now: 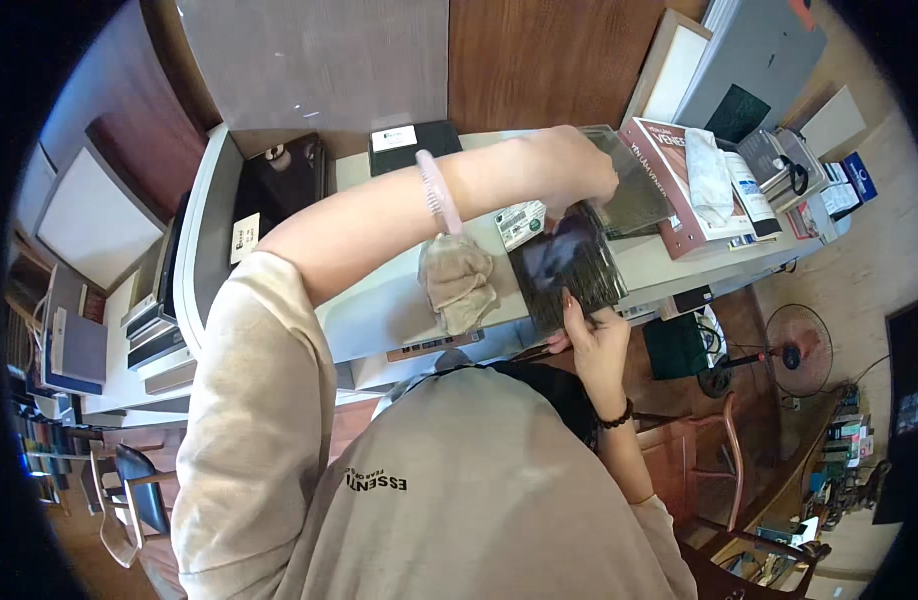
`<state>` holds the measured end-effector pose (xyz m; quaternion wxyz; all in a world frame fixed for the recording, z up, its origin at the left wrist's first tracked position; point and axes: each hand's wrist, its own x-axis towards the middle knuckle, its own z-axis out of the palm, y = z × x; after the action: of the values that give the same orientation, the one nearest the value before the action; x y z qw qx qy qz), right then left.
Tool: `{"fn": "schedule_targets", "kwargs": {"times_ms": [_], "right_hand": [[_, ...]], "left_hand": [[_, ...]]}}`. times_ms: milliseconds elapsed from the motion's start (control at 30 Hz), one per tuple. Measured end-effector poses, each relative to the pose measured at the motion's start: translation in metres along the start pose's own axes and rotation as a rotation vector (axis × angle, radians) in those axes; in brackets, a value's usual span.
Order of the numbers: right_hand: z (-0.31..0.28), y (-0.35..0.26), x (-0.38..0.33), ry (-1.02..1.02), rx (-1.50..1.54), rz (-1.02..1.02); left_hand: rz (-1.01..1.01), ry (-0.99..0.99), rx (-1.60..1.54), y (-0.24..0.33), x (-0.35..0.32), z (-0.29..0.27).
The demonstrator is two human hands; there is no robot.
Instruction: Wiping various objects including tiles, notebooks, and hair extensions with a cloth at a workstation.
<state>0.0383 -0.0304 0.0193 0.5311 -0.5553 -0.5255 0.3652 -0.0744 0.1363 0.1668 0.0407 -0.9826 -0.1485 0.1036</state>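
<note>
A person's right hand [601, 352] gripped the near edge of a dark panel [569, 265], thumb on top, while the left hand [569, 170] curled over the panel's far end; its fingertips were mostly hidden, and whether they grasped anything could not be told. The panel overhung the near edge of a counter [379, 325]. A crumpled cloth [459, 283] lay just left of the panel, a card [520, 225] by its far left corner. A grey sheet [639, 190], a binder [669, 190] and a bottle [754, 190] sat beyond the panel to the right, a fan [799, 350] well to its right
</note>
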Motion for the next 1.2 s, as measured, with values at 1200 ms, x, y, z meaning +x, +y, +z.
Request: {"fn": "schedule_targets", "kwargs": {"times_ms": [1200], "right_hand": [[-0.050, -0.008, 0.022, -0.146, -0.084, 0.327]], "left_hand": [[-0.806, 0.256, -0.121, 0.113, -0.021, 0.099]]}}
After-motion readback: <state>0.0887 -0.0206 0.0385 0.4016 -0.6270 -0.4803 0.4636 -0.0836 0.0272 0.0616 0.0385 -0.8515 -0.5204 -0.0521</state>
